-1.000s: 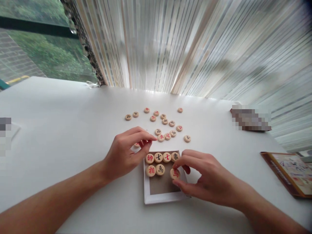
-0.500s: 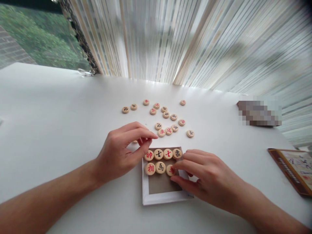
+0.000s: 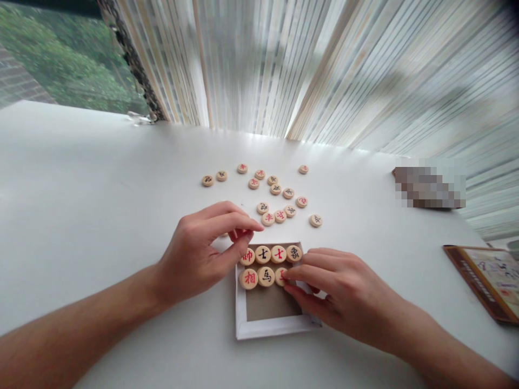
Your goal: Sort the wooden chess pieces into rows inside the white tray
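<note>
Wooden xiangqi disc with red lettering [image 3: 279, 277] is pinched in the right hand [image 3: 340, 292] — thumb and fingers on it, just right of the black horse piece [image 3: 265, 276], near row of the white box [image 3: 240, 313]. Left hand [image 3: 203, 243] is half-open, loosely curled by the far left corner — scattered discs [image 3: 288, 193] lie beyond.

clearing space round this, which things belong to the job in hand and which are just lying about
In the job:
open white box
xiangqi pieces inside
loose xiangqi pieces beyond

Apparently lying about:
brown-edged printed item
pixelated brown object
</note>
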{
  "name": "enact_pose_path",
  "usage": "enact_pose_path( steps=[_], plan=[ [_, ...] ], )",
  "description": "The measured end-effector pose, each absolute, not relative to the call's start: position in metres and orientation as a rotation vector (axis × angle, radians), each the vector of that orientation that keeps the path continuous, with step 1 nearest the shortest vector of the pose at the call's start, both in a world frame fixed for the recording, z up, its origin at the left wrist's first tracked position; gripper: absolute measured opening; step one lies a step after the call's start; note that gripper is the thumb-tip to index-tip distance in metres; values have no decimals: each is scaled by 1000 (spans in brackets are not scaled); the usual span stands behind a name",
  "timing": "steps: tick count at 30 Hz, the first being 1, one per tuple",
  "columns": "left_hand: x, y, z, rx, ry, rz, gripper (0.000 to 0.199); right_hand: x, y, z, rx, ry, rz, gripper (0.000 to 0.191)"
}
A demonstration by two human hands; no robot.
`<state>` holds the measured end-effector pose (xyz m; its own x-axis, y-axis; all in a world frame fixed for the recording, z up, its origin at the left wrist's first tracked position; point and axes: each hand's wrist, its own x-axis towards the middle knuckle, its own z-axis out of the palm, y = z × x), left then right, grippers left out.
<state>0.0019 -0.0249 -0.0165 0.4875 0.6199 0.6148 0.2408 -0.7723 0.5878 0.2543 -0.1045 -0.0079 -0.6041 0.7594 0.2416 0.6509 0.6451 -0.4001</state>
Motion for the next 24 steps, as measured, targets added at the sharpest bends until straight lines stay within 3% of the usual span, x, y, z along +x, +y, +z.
enact_pose_path(
  steps=[24],
  plan=[
    [1,-26,-17,2281,694,1212,21,265,-99,4,-1103,-2288,264,12]
  ],
)
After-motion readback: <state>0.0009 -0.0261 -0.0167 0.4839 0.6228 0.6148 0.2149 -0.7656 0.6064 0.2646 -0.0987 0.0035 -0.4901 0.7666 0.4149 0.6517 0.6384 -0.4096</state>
